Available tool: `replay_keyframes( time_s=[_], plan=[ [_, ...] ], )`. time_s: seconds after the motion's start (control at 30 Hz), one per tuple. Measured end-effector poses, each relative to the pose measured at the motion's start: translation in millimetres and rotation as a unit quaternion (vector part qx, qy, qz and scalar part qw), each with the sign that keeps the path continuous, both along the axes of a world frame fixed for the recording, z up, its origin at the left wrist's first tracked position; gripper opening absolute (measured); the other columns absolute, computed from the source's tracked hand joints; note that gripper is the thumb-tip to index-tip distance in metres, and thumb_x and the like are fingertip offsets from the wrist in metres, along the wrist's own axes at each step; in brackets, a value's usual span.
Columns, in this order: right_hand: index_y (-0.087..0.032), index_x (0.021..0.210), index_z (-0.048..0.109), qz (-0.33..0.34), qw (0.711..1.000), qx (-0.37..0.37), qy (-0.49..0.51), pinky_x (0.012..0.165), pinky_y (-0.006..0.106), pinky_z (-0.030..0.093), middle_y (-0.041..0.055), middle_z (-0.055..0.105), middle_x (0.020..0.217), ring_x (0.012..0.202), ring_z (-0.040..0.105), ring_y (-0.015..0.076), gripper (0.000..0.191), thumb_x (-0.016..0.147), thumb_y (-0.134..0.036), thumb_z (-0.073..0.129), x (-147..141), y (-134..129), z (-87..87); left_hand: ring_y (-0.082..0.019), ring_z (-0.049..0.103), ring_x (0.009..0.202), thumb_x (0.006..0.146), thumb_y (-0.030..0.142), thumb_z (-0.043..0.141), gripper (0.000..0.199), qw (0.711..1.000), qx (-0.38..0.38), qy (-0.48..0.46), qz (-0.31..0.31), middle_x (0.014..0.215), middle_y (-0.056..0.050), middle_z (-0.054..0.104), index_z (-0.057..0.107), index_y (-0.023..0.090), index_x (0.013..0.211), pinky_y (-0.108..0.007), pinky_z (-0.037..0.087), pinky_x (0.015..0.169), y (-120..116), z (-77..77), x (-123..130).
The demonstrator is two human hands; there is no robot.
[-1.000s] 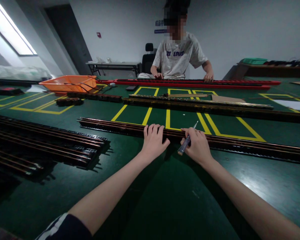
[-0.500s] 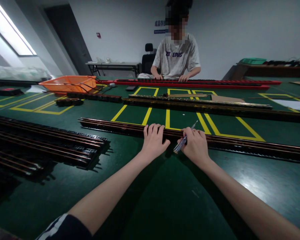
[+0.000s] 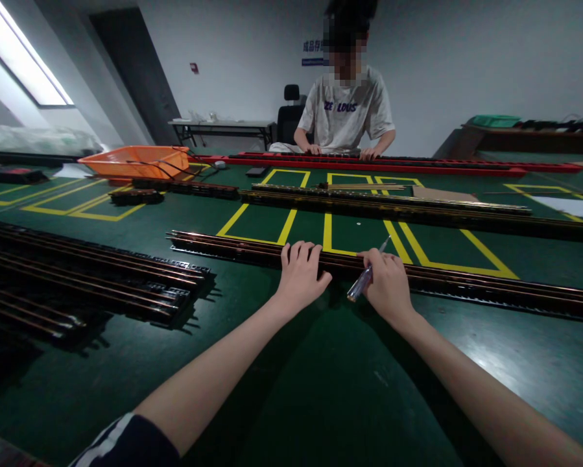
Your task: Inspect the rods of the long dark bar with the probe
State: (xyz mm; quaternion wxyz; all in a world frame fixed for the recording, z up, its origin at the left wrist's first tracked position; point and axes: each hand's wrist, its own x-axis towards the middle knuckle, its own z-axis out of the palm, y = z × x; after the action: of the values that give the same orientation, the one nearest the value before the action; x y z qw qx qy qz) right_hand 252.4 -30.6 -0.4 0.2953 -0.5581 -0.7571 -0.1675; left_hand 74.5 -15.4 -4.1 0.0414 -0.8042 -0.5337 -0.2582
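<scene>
Rail (image 3: 466, 285) in front, more rails (image 3: 101, 272) left, basket (image 3: 111, 167) behind

This looks like a workshop: a green worktable (image 3: 281, 389) with yellow rectangular outlines (image 3: 328, 227) carries long black rails with copper-coloured strips (image 3: 490, 289) and an orange plastic bin (image 3: 130, 161). Across it, a person (image 3: 342, 133) in a printed grey T-shirt (image 3: 352, 87) works at a long red frame (image 3: 490, 170).

Long dark copper-striped rail (image 3: 341, 263) across green table (image 3: 320, 389), tilted clear-handled screwdriver (image 3: 360, 283) above.
</scene>
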Motion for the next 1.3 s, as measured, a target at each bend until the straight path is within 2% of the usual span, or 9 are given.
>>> replay_keyframes(
  time_s=[0.23,0.5,0.73,0.97,1.13,1.3],
  plan=[
    [-0.018,0.085,0.047,0.04,0.999,0.0,-0.013,0.074,0.034,0.037,0.0076,0.058,0.074,0.073,0.055,0.0251,0.012,0.074,-0.019,0.046,-0.5,1.0,0.1,-0.026,0.04,0.12,0.084,0.035,0.044,0.042,1.0,-0.008,-0.002,-0.002,0.123,-0.01,0.053,0.05,0.015,0.121,-0.049,0.021,0.108,1.2,-1.5,0.2],
    [-0.018,0.08,0.045,-0.004,0.999,0.008,-0.037,0.07,0.034,0.035,0.008,0.058,0.07,0.069,0.054,0.025,0.008,0.073,-0.02,0.048,-8.9,0.0,0.9,-0.027,0.041,0.12,0.083,0.033,0.045,0.042,1.0,-0.016,-0.003,-0.007,0.124,-0.011,0.053,0.05,0.014,0.12,-0.05,0.022,0.108,0.0,1.9,0.0],
    [-0.02,0.076,0.039,-0.024,1.0,0.003,-0.016,0.069,0.033,0.035,0.0074,0.058,0.067,0.066,0.054,0.0248,0.015,0.067,-0.009,0.045,-8.4,-0.8,2.4,-0.027,0.04,0.121,0.082,0.032,0.046,0.042,1.0,-0.004,-0.001,-0.004,0.124,-0.01,0.053,0.049,0.016,0.121,-0.049,0.021,0.108,-0.3,0.9,0.3],
    [-0.021,0.076,0.039,-0.004,1.0,-0.003,0.008,0.072,0.035,0.036,0.0085,0.061,0.072,0.071,0.055,0.0256,0.019,0.068,-0.004,0.04,-1.1,0.3,1.1,-0.026,0.041,0.12,0.083,0.032,0.046,0.041,1.0,-0.004,-0.002,-0.008,0.124,-0.01,0.053,0.05,0.016,0.12,-0.049,0.022,0.108,-0.4,1.0,0.0],
    [-0.019,0.082,0.045,0.032,0.999,-0.003,0.008,0.072,0.035,0.037,0.0076,0.058,0.074,0.071,0.054,0.0255,0.014,0.069,-0.015,0.047,0.0,1.0,1.2,-0.026,0.041,0.12,0.083,0.032,0.046,0.039,1.0,-0.007,0.001,-0.001,0.122,-0.01,0.054,0.051,0.017,0.118,-0.049,0.022,0.108,-0.8,2.3,0.4],
    [-0.019,0.083,0.045,0.026,1.0,-0.001,-0.005,0.072,0.035,0.037,0.0068,0.057,0.073,0.07,0.054,0.0244,0.01,0.073,-0.019,0.047,-2.2,0.3,0.9,-0.026,0.042,0.119,0.083,0.033,0.045,0.039,1.0,-0.011,0.004,-0.006,0.122,-0.01,0.054,0.051,0.016,0.118,-0.049,0.022,0.108,-0.4,1.8,0.0]
  ],
)
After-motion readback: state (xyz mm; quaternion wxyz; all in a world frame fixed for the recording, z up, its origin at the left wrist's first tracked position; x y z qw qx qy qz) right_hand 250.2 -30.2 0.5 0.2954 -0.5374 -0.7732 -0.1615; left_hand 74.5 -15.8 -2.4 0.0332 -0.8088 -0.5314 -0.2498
